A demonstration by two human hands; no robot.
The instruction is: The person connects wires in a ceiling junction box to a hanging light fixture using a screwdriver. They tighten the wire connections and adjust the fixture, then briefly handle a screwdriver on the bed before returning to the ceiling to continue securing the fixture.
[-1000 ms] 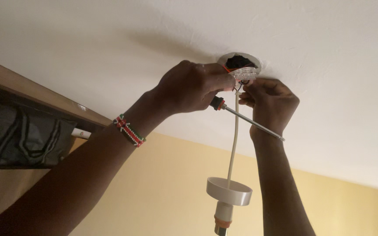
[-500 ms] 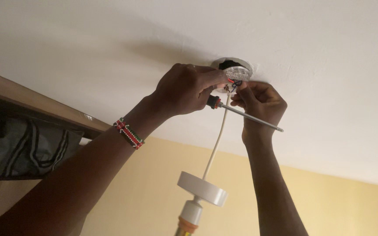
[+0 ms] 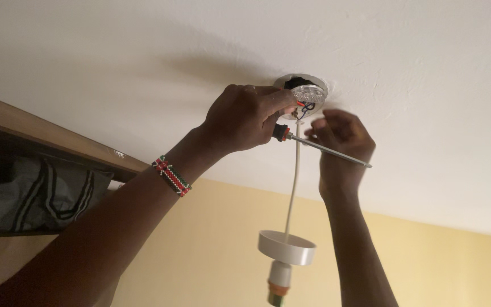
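White ceiling (image 3: 143, 51), screwdriver (image 3: 325, 149) in left hand (image 3: 245, 116)

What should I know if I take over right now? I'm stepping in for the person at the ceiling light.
Left hand: closed around the screwdriver handle, fingers up at the ceiling fitting.
Right hand: raised just below the fitting, behind the screwdriver shaft; whether it grips anything cannot be told.
Things: the fitting sits open on the ceiling with red and dark wires showing. A white cord hangs from it, carrying the loose white cover cup and lamp holder.
Done: cord hangs from the fitting.
Left: cover cup is not yet up against the ceiling.
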